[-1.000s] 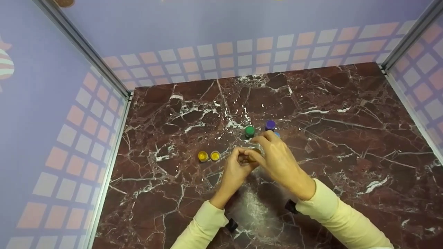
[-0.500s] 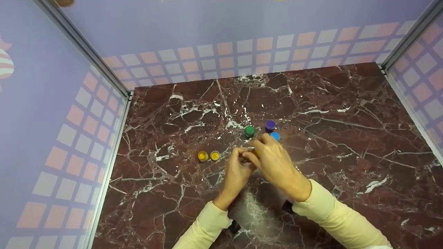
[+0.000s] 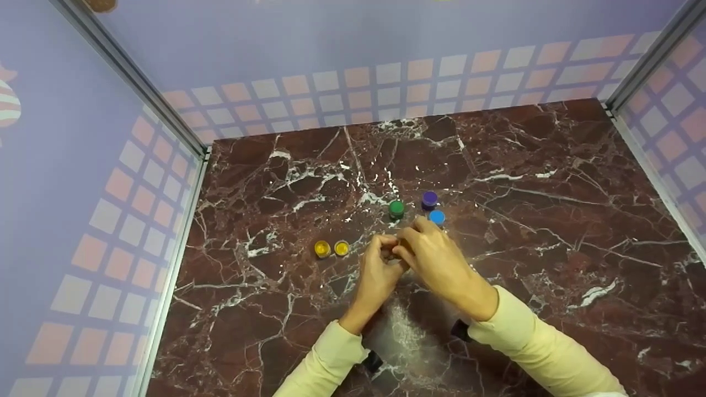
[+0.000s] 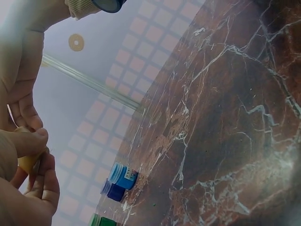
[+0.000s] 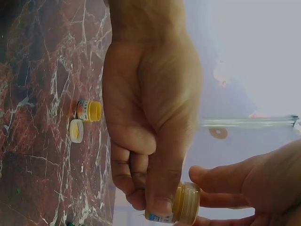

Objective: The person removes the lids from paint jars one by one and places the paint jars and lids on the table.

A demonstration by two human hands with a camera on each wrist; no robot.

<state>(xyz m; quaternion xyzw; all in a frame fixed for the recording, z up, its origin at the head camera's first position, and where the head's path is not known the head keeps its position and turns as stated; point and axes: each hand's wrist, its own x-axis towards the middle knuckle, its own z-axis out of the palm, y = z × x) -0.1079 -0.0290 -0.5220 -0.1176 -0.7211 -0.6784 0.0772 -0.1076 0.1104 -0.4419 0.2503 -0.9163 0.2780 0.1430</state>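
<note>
Between both hands is a small paint jar [image 5: 186,202] with yellow inside, a ribbed clear end and a label. Its body is gripped by my right hand [image 3: 441,264], thumb laid along the label in the right wrist view. From the other side my left hand [image 3: 378,275] pinches around the jar; a yellowish part [image 4: 29,162] of it shows by the left thumb in the left wrist view. In the head view the curled fingers of both hands hide the jar. Left of them stand an uncapped yellow paint jar [image 3: 322,249] and an upturned lid [image 3: 342,248] with yellow paint inside.
Just beyond the hands stand capped paint jars: green [image 3: 396,209], purple [image 3: 429,200] and blue [image 3: 437,218]. All rest on a dark red marbled table [image 3: 551,231], bounded by purple panels [image 3: 358,33] with pink and white squares at the back and sides.
My right hand has drawn slightly toward me with its fingers curled in closer, uncovering the blue jar. Yellow seen under the right fingers half a second ago is now hidden. The left hand barely moves.
</note>
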